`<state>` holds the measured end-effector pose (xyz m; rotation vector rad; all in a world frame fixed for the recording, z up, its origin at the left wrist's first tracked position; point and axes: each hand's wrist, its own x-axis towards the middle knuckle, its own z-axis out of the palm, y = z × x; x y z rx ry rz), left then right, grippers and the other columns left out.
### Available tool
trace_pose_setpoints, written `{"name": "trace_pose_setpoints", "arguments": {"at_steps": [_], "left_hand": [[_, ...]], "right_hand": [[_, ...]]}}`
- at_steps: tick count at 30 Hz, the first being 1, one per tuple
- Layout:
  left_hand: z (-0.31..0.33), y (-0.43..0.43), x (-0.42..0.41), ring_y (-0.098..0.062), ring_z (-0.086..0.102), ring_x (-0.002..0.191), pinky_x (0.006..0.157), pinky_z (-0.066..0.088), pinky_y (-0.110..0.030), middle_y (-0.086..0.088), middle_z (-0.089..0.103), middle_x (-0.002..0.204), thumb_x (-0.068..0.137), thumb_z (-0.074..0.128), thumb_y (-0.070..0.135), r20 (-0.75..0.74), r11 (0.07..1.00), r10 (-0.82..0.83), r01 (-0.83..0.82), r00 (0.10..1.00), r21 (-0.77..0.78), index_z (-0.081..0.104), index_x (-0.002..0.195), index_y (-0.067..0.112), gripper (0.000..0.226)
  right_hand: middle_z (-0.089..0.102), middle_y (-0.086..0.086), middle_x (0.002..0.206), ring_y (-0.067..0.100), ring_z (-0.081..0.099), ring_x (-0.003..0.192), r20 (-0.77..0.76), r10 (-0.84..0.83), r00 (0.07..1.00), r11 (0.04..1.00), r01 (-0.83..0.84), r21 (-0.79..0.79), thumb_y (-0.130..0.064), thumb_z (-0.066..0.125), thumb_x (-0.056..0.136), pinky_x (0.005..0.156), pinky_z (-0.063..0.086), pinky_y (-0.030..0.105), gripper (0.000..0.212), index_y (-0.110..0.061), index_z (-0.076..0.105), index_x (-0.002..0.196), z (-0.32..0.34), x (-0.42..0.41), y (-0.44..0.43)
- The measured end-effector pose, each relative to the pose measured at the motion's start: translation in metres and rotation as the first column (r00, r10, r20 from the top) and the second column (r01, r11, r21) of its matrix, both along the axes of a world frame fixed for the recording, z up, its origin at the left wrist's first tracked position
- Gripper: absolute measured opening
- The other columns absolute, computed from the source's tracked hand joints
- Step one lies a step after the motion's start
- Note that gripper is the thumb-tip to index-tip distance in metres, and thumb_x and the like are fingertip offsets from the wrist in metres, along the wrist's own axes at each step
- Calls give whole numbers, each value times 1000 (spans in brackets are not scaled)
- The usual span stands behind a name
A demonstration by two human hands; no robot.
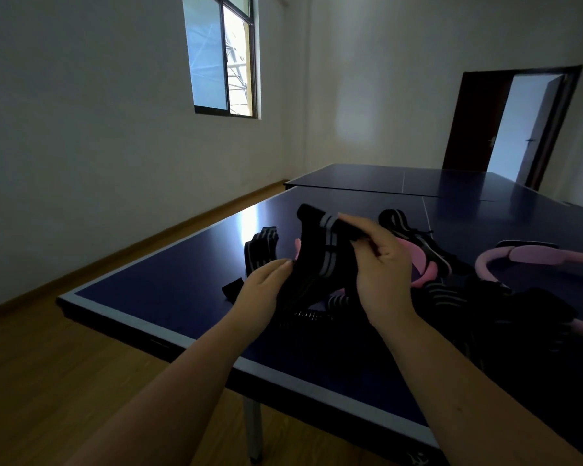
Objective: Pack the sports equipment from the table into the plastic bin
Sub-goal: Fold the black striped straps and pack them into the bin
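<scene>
While I hold the wide black elastic band with grey stripes [320, 260] up off the dark blue table-tennis bench [169, 290], neither hand is free. My left grip [263, 287] pinches the band's lower edge at the fingertips. My right grip [381, 264] has thumb and fingers closed on its upper part, so the cloth hangs slack and curved between the two, above the near part of the bench.

I judge that I am folding or straightening this one piece, not yet putting it away. Most of the gear lies on the bench. A folded black striped band [261, 245] sits just beyond my left grip, and a tangled heap of black striped straps [451, 297] lies to the right of my right grip. A pink padded ring [485, 264] lies at the far side of that heap, touching or overlapping it; I cannot tell which. The plastic bin is nowhere in view, so I cannot say on which side it stands.

The next move, as I see it, calls for bringing the two ends together so the soft band becomes a flat bundle that one grip can carry. Then I should turn my head to find the bin before I let go. The band looks limp and stretchy, so I expect it to sag, and perhaps unfold, if held by one corner only.
</scene>
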<state>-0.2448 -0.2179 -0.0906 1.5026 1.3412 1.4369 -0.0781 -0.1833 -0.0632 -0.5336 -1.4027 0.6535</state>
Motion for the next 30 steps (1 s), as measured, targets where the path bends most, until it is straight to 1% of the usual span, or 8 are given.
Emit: {"name": "trace_pose_setpoints", "arguments": {"at_steps": [4,7,9,15,19,23,27,30], "left_hand": [[5,-14,8,-3,70,80,62,51,-11,-2,74,91,105,26,43,242,996,-38,55,970,-64,69,106,11,54],[19,-9,12,-14,64,102,72,52,-22,-8,71,111,90,36,69,288,994,1,31,958,-104,59,131,6,78],[27,-4,10,-23,70,91,65,54,-29,-8,77,93,97,42,58,385,982,31,43,923,-182,64,127,9,61],[25,-12,12,-28,70,101,79,58,-31,-16,72,111,102,50,20,306,990,-22,62,952,-123,65,120,10,25],[33,-11,13,-8,65,95,78,52,-22,10,65,101,104,46,22,-58,976,172,-163,983,141,57,117,22,18],[37,-13,2,1,60,95,81,49,-17,20,62,101,103,47,15,-256,946,142,-55,956,321,56,112,30,20],[33,-21,-7,0,60,101,82,52,-16,13,59,114,95,50,-2,-114,965,-69,95,991,243,61,115,30,40],[23,-20,-9,-5,64,94,73,54,-18,-3,51,128,87,52,10,92,982,-167,157,982,109,51,133,30,51]], "right_hand": [[72,-6,101,13,67,100,-34,15,999,1000,-14,5,21,46,84,91,51,23,55,-25,75,87,-15,-12,8],[70,2,104,18,65,101,-28,60,998,998,-61,-34,24,43,80,88,51,24,53,-21,70,72,-20,-19,11],[69,5,105,22,65,98,-92,192,977,973,-202,-109,22,41,82,84,52,29,50,-19,64,67,-22,-20,12],[67,9,114,26,64,100,-210,435,876,834,-480,-272,15,35,88,80,54,34,43,-16,60,70,-21,-15,9],[69,8,113,24,66,106,-311,485,817,756,-571,-321,-5,45,100,91,53,37,34,-26,60,122,-15,-12,8],[73,5,112,21,68,109,-42,431,901,834,-415,-364,-1,59,94,92,53,32,34,-18,61,124,-19,-10,10],[75,12,104,31,70,100,-168,313,935,891,-351,-288,12,57,89,89,57,39,29,-9,74,102,-20,-13,7],[69,25,108,43,65,105,-254,291,922,893,-358,-274,13,57,86,99,51,52,30,-10,77,87,-25,-23,11]]}}
